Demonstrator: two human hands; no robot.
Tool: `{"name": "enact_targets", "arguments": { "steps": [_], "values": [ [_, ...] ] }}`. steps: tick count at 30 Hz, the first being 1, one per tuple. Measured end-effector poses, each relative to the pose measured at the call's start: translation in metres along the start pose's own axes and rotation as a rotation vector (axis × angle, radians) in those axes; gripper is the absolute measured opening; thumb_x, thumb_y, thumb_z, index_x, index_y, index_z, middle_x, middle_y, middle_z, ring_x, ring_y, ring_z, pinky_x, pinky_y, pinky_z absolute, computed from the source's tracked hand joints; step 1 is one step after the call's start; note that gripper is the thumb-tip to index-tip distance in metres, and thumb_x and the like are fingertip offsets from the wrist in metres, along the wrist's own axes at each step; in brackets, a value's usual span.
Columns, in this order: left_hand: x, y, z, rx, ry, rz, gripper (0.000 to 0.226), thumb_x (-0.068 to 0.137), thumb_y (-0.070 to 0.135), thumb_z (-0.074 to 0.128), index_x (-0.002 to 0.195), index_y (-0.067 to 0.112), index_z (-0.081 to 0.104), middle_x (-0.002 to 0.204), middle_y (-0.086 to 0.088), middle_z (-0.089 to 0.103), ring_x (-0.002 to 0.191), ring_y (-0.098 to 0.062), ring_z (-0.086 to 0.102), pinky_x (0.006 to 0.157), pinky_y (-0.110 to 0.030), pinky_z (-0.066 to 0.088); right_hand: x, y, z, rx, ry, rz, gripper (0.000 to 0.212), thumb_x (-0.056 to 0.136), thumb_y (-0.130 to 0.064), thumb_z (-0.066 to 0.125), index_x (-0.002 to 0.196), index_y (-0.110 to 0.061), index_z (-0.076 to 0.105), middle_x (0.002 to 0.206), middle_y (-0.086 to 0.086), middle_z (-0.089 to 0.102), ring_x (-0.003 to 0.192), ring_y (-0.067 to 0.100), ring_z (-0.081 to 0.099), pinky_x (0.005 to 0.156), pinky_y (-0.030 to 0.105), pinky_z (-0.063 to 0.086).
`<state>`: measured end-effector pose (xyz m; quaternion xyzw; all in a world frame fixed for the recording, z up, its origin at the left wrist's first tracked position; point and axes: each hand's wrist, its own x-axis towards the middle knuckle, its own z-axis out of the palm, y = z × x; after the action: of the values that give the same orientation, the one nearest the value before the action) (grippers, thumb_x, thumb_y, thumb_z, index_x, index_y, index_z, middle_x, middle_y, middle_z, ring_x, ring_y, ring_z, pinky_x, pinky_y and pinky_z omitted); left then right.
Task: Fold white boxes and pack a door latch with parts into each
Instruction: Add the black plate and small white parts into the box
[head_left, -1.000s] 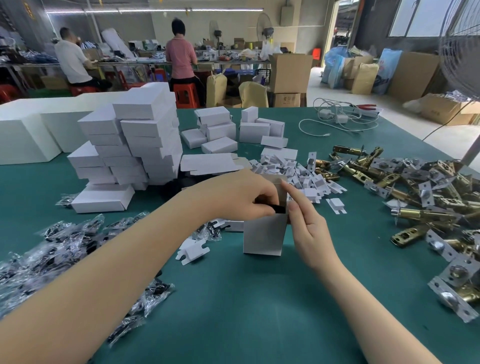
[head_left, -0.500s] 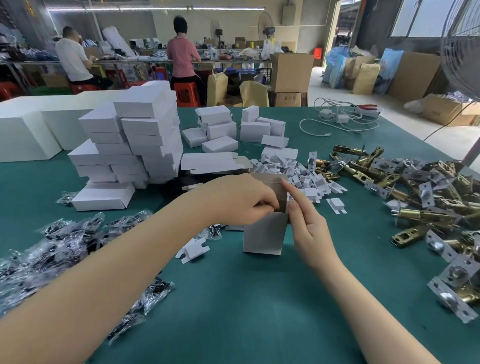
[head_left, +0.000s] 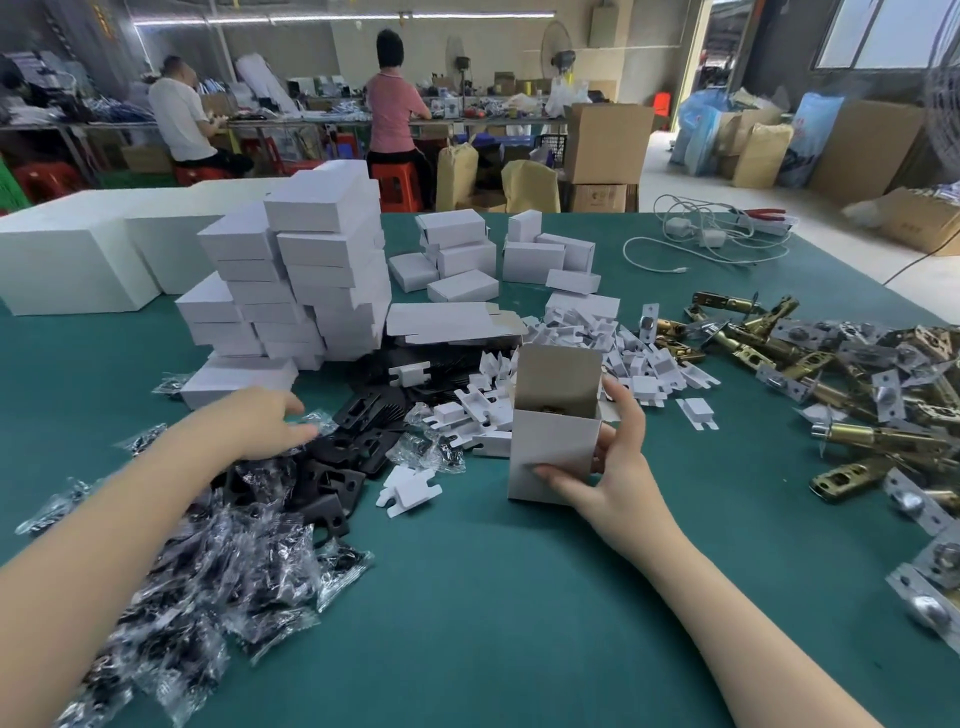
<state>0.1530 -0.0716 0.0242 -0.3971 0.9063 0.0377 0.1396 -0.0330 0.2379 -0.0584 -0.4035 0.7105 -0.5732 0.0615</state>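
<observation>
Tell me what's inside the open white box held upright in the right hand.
Through the open top of the white box, gripped by the right hand, a bit of brass-coloured metal shows, probably a latch. The box walls hide everything lower, so other parts can't be confirmed.

The scene is bright and evenly lit: a ceiling strip light (head_left: 343, 18) glows along the back wall, and daylight comes in through the window (head_left: 883, 34) and doorway at the upper right, washing out the floor there. Shadows on the green worktop (head_left: 493, 597) are soft and faint. The wide lens bends the edges, the clear bags (head_left: 197, 582) glint, and the left hand (head_left: 260, 423) is slightly blurred.
</observation>
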Motion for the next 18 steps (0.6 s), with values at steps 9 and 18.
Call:
{"name": "enact_targets", "arguments": {
  "steps": [9,18],
  "values": [
    [0.018,-0.007,0.017,0.013,0.179,-0.033,0.044,0.097,0.040,0.059,0.130,0.011,0.058,0.121,-0.011,0.067,0.107,-0.025,0.062,0.087,-0.030,0.047,0.003,0.008,0.000,0.033,-0.017,0.028,0.102,0.086,-0.006,0.073,0.133,-0.058,-0.001,0.116,-0.020,0.058,0.093,-0.007,0.064,0.080,0.004,0.043],
    [0.027,-0.006,0.012,0.095,0.173,-0.112,0.043,0.094,-0.002,0.048,0.128,0.019,0.062,0.128,-0.010,0.062,0.105,-0.027,0.062,0.090,-0.037,0.052,0.005,0.012,0.001,0.014,-0.026,0.052,0.103,0.086,-0.011,0.073,0.129,-0.065,-0.004,0.118,-0.022,0.056,0.096,-0.009,0.063,0.085,0.003,0.042]
  ]
}}
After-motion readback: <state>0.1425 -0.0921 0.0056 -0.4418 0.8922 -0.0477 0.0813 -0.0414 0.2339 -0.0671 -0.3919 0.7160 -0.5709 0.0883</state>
